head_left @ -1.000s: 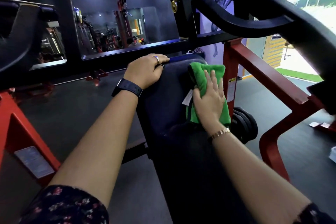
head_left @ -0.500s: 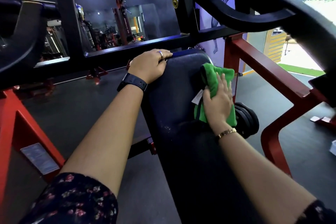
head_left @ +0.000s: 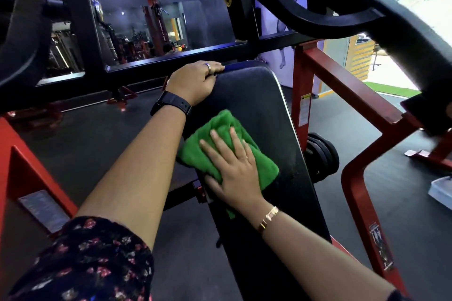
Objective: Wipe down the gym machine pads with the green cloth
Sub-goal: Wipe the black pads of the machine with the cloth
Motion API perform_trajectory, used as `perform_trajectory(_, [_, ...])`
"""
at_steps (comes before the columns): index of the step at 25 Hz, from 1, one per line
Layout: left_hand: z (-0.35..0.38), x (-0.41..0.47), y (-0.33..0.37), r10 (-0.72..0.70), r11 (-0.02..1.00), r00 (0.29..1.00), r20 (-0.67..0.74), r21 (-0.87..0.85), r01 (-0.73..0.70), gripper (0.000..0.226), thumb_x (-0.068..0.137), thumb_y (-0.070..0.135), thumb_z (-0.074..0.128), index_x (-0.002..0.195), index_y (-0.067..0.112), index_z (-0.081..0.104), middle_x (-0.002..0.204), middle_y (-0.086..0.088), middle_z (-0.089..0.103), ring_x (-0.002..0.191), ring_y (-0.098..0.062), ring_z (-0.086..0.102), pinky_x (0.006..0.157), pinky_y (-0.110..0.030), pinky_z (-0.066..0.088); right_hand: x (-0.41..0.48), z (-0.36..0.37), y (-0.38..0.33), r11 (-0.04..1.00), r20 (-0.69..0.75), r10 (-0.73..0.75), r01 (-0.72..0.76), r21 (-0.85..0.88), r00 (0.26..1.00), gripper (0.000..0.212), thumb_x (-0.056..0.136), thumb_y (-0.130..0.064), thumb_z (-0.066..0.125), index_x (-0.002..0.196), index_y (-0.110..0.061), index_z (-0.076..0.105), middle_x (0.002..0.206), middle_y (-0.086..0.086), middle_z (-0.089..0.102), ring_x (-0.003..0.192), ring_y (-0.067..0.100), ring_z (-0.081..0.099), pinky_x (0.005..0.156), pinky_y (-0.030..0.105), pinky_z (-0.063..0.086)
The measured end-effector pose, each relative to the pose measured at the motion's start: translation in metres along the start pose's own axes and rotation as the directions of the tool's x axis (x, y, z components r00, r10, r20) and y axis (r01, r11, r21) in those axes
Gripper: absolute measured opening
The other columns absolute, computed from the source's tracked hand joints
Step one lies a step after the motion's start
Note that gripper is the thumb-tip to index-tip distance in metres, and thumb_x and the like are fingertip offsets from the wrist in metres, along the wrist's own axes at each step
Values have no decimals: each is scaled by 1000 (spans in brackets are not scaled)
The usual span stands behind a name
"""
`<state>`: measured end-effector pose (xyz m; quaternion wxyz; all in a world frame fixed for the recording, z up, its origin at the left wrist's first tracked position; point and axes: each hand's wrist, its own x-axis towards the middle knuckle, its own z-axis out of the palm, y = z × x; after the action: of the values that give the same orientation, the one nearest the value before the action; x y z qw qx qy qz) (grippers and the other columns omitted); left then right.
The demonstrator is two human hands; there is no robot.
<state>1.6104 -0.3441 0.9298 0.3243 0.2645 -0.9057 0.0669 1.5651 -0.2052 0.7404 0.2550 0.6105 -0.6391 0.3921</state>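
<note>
We see the green cloth [head_left: 215, 129] lying on the middle stretch of the long black pad [head_left: 259, 95], toward its left edge and bunched into a rough square. Our right hand [head_left: 232, 166] presses flat on it, fingers straight and spread, thumb at the pad's left rim (a thin bracelet [head_left: 269, 216] sits at that wrist). Our left hand [head_left: 193, 82] grasps the pad's far left corner with its fingers curled over the top edge. It wears a ring [head_left: 208, 66], and a dark wristwatch [head_left: 171, 104] sits behind it. The left forearm [head_left: 137, 166] runs just beside the cloth's left side, and a floral sleeve [head_left: 85, 264] fills the near left corner.

Just beyond the pad's far end, a black crossbar [head_left: 171, 58] spans the machine. To the right, the red frame [head_left: 342, 85] slopes down past the pad and carries a white label [head_left: 304, 110]. Black weight plates [head_left: 322, 154] sit between the frame and the pad. A thick black padded arm [head_left: 403, 27] overhangs the far right. Other machines [head_left: 156, 24] stand in the dim far left.
</note>
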Motion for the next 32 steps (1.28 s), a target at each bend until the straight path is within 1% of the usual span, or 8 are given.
perform_trajectory(2, [-1,-2,2,3,1000,1000,12,19,-4,39,89,17,46,125,30,58,135,11,53,125,-11,48,100,-24,37,-28,-2,27,998,21,-52,52,-18,998,71,76,-48,53,143,-38,31,154,-10,24,145,25,12,111,49,26])
perform_trajectory(7, [-3,-4,5,8,998,999,41,61,-11,42,91,18,44,129,32,53,138,14,49,127,-10,45,97,-24,38,59,-25,72,847,3,527,-526,81,850,63,88,-51,42,146,-41,20,157,-14,11,146,24,1,114,50,20])
perform_trajectory(14, [1,-2,-1,9,996,1000,29,85,-12,43,88,17,46,128,28,54,134,5,54,121,-22,51,90,-33,45,139,-32,68,933,-36,344,-338,121,938,59,88,-46,48,143,-40,28,155,-17,18,146,19,4,115,44,18])
perform_trajectory(20, [2,-3,0,30,999,1000,-3,35,-30,42,88,16,46,124,33,57,134,16,53,124,-10,49,97,-27,42,97,-34,97,591,-22,795,-765,258,606,59,91,-43,45,145,-27,29,154,-6,25,143,23,16,114,42,18])
perform_trajectory(22, [2,-2,0,33,999,999,-21,21,-33,42,87,16,46,123,33,58,133,15,54,122,-12,50,97,-29,43,124,-38,85,625,-32,769,-740,249,638,59,90,-46,45,145,-29,29,154,-9,24,144,23,12,113,42,15])
perform_trajectory(26, [4,0,-2,18,993,1000,-8,113,-17,40,87,20,45,125,28,58,136,6,53,121,-24,51,92,-36,46,171,-36,52,900,-26,429,-425,99,903,55,87,-49,47,140,-36,37,152,-15,29,145,19,8,113,45,15])
perform_trajectory(29, [6,-2,-4,70,989,998,1,128,-69,44,87,22,43,128,30,54,138,10,51,123,-20,50,93,-36,47,152,-33,72,873,-63,475,-461,161,878,57,89,-48,46,142,-36,31,154,-15,22,145,18,7,114,45,16])
perform_trajectory(32, [5,0,-7,155,982,988,15,112,-155,47,84,24,37,128,30,55,136,8,52,123,-20,50,97,-37,46,99,-26,90,719,-72,675,-633,287,734,60,92,-47,42,147,-35,20,157,-14,12,145,19,5,115,46,16])
